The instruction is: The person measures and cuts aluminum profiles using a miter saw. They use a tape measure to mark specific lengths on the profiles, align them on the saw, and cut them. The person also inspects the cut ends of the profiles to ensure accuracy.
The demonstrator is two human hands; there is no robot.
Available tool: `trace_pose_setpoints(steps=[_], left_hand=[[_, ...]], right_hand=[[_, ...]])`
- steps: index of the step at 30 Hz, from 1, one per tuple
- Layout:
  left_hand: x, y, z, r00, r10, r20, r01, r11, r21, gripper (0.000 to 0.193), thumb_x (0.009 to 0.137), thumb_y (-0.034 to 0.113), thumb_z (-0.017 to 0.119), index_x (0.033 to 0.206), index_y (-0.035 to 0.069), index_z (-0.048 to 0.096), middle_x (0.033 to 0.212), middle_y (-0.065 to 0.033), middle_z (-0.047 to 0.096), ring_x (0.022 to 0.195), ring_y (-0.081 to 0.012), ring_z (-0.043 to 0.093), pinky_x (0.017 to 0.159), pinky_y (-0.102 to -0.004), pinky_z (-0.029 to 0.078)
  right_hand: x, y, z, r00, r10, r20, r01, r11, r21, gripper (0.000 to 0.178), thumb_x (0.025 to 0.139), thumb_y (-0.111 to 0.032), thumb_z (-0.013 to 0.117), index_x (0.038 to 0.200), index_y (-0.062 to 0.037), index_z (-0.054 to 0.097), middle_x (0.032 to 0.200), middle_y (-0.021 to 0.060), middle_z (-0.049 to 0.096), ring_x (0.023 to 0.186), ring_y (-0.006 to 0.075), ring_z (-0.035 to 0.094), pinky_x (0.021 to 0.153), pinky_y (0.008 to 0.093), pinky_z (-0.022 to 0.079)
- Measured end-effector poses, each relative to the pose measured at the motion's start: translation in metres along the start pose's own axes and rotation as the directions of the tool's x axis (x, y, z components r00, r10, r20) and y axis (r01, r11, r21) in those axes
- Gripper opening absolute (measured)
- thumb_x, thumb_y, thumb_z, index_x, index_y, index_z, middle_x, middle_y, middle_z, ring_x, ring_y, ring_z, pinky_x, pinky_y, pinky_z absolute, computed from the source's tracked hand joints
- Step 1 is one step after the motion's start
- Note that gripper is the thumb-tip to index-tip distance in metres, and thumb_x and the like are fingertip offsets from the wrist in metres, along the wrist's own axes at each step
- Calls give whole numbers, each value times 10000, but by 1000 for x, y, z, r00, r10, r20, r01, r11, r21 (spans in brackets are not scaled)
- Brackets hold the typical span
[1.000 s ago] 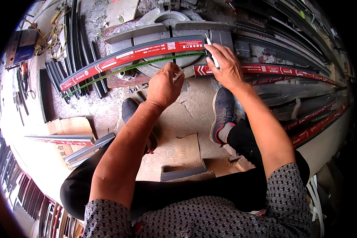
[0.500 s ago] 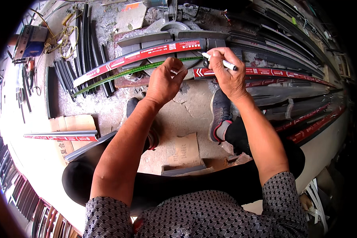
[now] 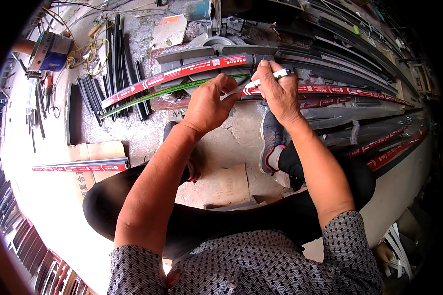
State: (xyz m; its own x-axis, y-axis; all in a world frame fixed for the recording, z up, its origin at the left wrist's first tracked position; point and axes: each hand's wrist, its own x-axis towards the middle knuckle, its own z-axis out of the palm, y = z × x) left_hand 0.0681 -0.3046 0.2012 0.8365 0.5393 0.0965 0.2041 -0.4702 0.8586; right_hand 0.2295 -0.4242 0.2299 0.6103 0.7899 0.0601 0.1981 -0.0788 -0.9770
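My right hand (image 3: 276,91) grips a white marker pen (image 3: 270,77), its tip pointing left toward my left hand (image 3: 210,104). The fingers of my left hand are closed around something small near the pen's tip; I cannot make out what. Both hands hover over a long dark metal profile with red tape (image 3: 182,73) and a thin green strip (image 3: 172,90). These lie across the base of a chop saw (image 3: 209,46) in front of me.
A stack of dark profiles with red tape (image 3: 359,93) runs along the right. Short black offcuts (image 3: 113,73) lie at the left, a cardboard box (image 3: 96,152) with a short profile on it at lower left. My shoes (image 3: 270,140) rest on the concrete floor.
My right hand has turned the marker from upright to lying sideways and brought it to my left hand. The view has tilted slightly downward.
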Motion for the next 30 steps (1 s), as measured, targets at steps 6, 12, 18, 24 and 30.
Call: trace_pose_setpoints(steps=[6,12,18,24,30], left_hand=[[-13,30,-15,997,78,28,-80,995,55,197,888,133,777,1006,14,674,921,-129,739,859,-278,729,799,-370,568],[-21,42,-24,995,85,57,-95,975,203,190,876,159,766,976,24,676,905,-152,747,848,-323,741,779,-391,578],[-31,33,-31,988,135,68,-151,901,407,161,889,152,733,967,52,635,846,-160,702,851,-394,697,771,-481,549],[-23,32,-57,943,-119,310,-94,798,595,239,924,246,713,1068,66,646,911,-193,717,911,-419,696,794,-511,537],[-7,2,-133,845,-315,432,-2,806,592,356,966,335,726,1151,37,665,989,-147,757,953,-317,738,845,-436,564]], right_hand=[[-15,-8,14,998,-64,-4,64,998,2,491,1090,-423,541,829,-26,664,639,-7,553,602,76,486,559,286,400],[-30,9,38,987,93,-131,-73,986,151,528,1092,-402,484,802,4,656,645,31,596,625,132,542,585,344,455],[-39,5,71,884,452,-124,-348,810,472,514,995,-467,586,736,-24,616,591,6,523,510,102,455,480,289,350],[-43,43,92,832,547,95,-441,548,711,419,1027,-445,640,828,-78,605,555,-13,479,419,97,382,420,277,289],[-70,137,78,594,787,165,-762,484,430,378,1045,-419,633,940,-56,618,621,-4,503,467,80,403,439,265,326]])
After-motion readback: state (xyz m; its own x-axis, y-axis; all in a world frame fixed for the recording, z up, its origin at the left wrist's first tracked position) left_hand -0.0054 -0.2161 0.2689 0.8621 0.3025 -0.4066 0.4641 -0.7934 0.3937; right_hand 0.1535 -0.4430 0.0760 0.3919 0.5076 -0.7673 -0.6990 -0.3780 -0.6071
